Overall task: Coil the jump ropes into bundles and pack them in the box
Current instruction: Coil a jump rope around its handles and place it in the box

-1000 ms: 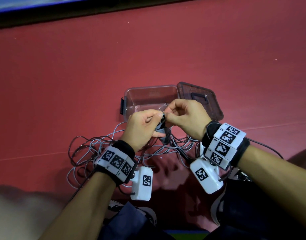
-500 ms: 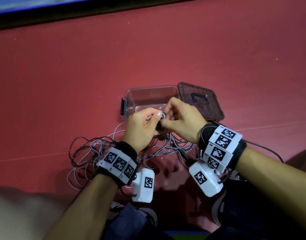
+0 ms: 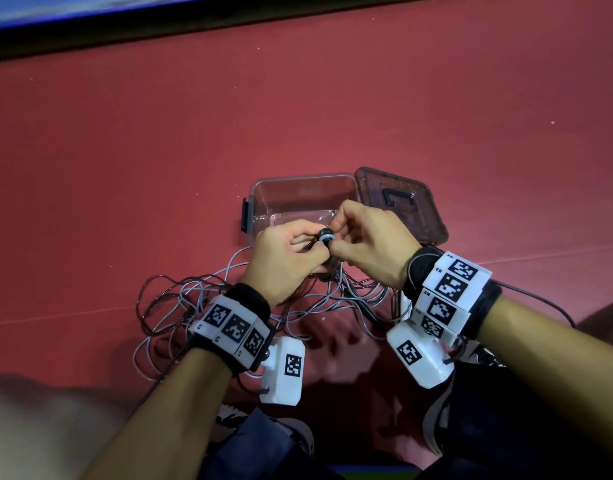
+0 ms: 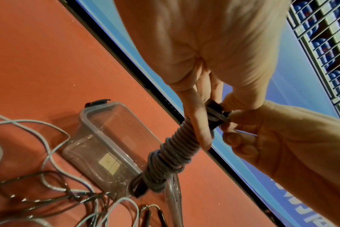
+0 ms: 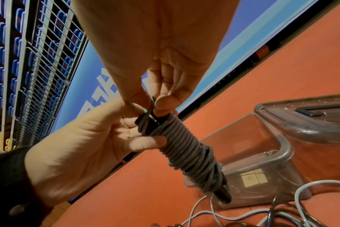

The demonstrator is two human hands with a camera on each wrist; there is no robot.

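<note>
Nearest the person, loose grey and dark cords (image 3: pixel 201 306) lie tangled on the red floor (image 3: pixel 125 168), spreading from near left across to beneath both wrists; judging by that heap, at least one more rope is waiting to be wound. Just above the tangle the two hands meet. The left hand (image 3: pixel 287 258) has its fingers curled round the top of a wound bundle (image 4: pixel 173 155), grey cord wrapped in tight turns about dark handles, which hangs down from the grip with its lower end free. The right hand (image 3: pixel 371 247) pinches the top of the same bundle, thumb and forefinger closed on the last bit of cord at the black handle end (image 5: pixel 147 121). Against the picture from a second ago, the hands have risen slightly and drawn closer together, and a pale loop of cord now shows at the handle tip between the fingertips, where earlier the fingers were lower on the wrap; this looks like the tail being tucked or locked off, so the first bundle seems all but finished. Just beyond the hands stands the clear box (image 3: pixel 263 199), open and with nothing visible inside, its dark lid (image 3: pixel 419 209) lying touching its right side.
</note>
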